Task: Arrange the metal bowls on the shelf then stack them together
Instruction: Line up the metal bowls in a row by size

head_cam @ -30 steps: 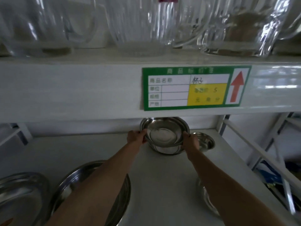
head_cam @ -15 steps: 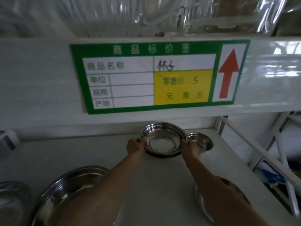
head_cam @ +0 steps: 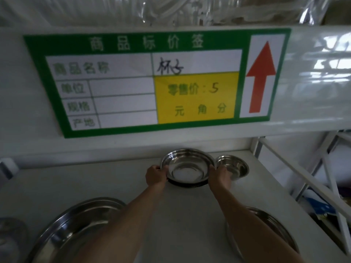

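A shiny metal bowl (head_cam: 187, 167) sits at the back of the white shelf (head_cam: 106, 183). My left hand (head_cam: 156, 175) grips its left rim and my right hand (head_cam: 220, 174) grips its right rim. A smaller metal bowl (head_cam: 236, 165) stands just right of it, touching my right hand. A large metal bowl (head_cam: 76, 228) lies at the front left, partly under my left forearm. Another metal bowl (head_cam: 273, 226) lies at the front right, half hidden by my right forearm.
The upper shelf's front edge carries a green price label (head_cam: 152, 82) and blocks the view above. Glassware (head_cam: 171, 10) stands on that upper shelf. A white metal frame (head_cam: 296, 168) borders the shelf on the right. A further metal dish (head_cam: 9, 236) shows at the far left.
The bowl in both hands has come down from a raised position onto the shelf surface. My head has moved closer, so the label fills more of the view.
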The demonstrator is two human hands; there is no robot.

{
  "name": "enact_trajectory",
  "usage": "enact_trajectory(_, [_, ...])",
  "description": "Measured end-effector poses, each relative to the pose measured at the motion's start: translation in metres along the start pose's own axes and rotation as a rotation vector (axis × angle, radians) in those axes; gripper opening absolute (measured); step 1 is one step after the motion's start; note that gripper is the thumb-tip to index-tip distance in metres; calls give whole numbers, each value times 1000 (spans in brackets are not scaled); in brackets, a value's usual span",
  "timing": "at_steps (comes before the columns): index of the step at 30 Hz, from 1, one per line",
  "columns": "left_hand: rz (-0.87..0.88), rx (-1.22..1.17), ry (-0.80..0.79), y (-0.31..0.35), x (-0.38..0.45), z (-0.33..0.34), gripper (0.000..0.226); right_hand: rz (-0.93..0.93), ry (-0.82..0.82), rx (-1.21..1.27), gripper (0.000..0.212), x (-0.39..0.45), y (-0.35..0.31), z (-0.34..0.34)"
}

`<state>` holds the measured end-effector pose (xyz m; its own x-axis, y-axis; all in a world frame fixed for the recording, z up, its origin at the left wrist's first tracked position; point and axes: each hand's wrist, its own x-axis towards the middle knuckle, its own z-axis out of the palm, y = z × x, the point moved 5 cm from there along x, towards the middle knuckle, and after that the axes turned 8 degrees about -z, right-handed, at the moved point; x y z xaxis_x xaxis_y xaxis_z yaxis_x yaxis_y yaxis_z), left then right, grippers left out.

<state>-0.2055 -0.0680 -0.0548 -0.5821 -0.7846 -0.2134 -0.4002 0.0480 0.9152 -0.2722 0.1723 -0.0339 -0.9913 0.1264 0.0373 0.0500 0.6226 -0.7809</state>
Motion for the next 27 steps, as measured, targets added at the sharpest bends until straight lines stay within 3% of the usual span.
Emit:
enact_trajectory(3, [0, 64, 30, 8, -12, -7, 36, 0, 29, -7, 49, -3, 1, 1])
enact_trajectory(15, [-29, 54, -2, -7, -7, -1, 31, 12, 60, 43, 47, -7, 14, 9])
enact_trajectory(21, [-197, -161, -81, -23, -9, 12, 36, 51, 5, 139, 50, -3, 15, 18])
enact_trajectory(25, [-225, -324, -118, -19, -17, 13, 19, 59, -17, 168, 45, -3, 18, 25])
enact_trajectory(27, [-235, -356, -127, -21, -16, 14, 21, 62, -21, 181, 45, -3, 19, 26])
